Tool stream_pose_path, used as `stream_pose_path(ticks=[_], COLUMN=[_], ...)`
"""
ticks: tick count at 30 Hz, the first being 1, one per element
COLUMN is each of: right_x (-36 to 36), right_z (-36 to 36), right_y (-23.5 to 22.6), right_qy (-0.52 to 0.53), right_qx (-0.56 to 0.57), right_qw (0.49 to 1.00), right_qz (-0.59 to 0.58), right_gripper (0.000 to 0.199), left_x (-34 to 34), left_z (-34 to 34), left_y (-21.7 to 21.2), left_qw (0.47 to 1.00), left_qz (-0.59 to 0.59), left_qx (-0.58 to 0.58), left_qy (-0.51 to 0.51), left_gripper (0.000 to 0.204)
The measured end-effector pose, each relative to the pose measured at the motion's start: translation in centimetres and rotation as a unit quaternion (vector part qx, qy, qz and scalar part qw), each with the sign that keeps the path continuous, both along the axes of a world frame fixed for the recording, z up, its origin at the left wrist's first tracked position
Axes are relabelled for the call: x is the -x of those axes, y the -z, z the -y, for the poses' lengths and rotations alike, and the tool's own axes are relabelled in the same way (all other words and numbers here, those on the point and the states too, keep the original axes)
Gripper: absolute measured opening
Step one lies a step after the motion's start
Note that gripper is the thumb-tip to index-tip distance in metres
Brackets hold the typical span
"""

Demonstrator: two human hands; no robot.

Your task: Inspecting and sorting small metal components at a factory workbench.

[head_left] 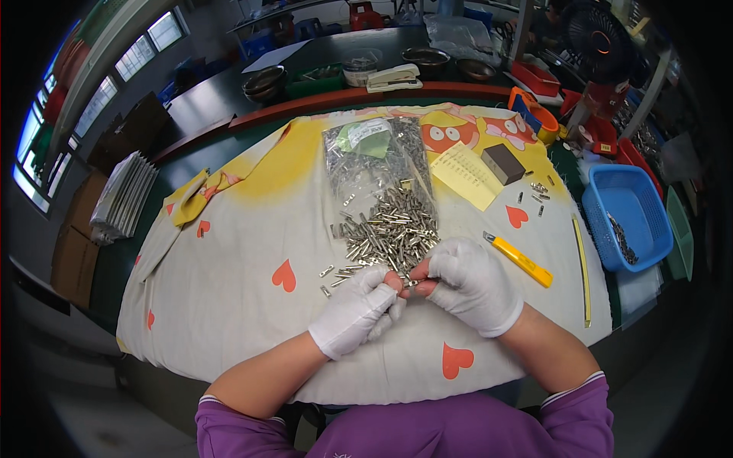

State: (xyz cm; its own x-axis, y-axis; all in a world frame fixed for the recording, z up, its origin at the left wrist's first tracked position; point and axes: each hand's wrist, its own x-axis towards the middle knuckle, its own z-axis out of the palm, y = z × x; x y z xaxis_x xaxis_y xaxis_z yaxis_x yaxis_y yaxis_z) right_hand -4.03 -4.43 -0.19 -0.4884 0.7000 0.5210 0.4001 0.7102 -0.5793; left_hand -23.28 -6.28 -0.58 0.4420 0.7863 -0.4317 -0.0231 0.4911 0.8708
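A small metal part (410, 283) is at the near middle of the cloth, just off the near edge of the loose pile, between the fingertips of the two hands. The left hand (359, 307) is drawn nearly closed, thumb and finger pinching the part's left end; the right hand (472, 288) seems to pinch its right end with thumb and forefinger, though how firmly I cannot tell. Both wear white gloves with some fingertips left bare, probably because so small a part needs feel while the rest of the hand stays covered. Just beyond, the pile of metal parts (391, 229) spills from the near end of a clear plastic bag (359, 169) lying flat, presumably so that pieces come within easy reach. The pale cloth (244, 298) with red hearts spreads over the green worktop (126, 256), perhaps to cushion parts and stop them rolling. To the right lies a yellow utility knife (519, 259), beside the right hand yet out of its way. Farther off, a dark brown block (503, 163) overlaps a yellow paper (466, 177), which may serve to weigh it down. At the far right, a blue basket (647, 229) holds some metal pieces, its walls keeping them together.
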Motion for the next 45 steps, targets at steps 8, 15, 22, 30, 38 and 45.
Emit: stream_pose_path(ticks=[8,15,22,30,38,45], right_x=[0.2,0.1,0.1,0.2,0.1,-1.9], right_z=[0.1,0.3,0.3,0.2,0.1,-1.2], right_y=[-0.3,0.7,0.8,1.0,0.2,1.2], right_qy=[-0.001,0.020,0.011,0.000,-0.025,0.137], right_qx=[0.001,0.030,0.023,-0.007,0.038,0.017], right_qw=[1.000,0.999,1.000,0.999,0.999,0.985], right_qz=[-0.005,-0.004,-0.011,-0.037,-0.013,0.101], right_gripper=[0.010,0.012,0.017,0.017,0.014,0.011], left_x=[0.2,0.2,0.4,0.6,0.2,0.8], left_z=[0.2,0.1,0.1,0.3,0.0,-0.5], left_y=[0.3,0.5,1.1,0.4,1.0,1.3], left_qw=[1.000,0.999,0.999,0.998,0.995,0.979], left_qz=[0.001,0.013,0.038,0.042,0.088,0.198], left_qx=[0.000,-0.020,0.001,0.000,0.035,0.036], left_qy=[0.012,0.029,0.009,0.036,0.018,0.018], left_gripper=[0.034,0.032,0.030,0.036,0.031,0.018])
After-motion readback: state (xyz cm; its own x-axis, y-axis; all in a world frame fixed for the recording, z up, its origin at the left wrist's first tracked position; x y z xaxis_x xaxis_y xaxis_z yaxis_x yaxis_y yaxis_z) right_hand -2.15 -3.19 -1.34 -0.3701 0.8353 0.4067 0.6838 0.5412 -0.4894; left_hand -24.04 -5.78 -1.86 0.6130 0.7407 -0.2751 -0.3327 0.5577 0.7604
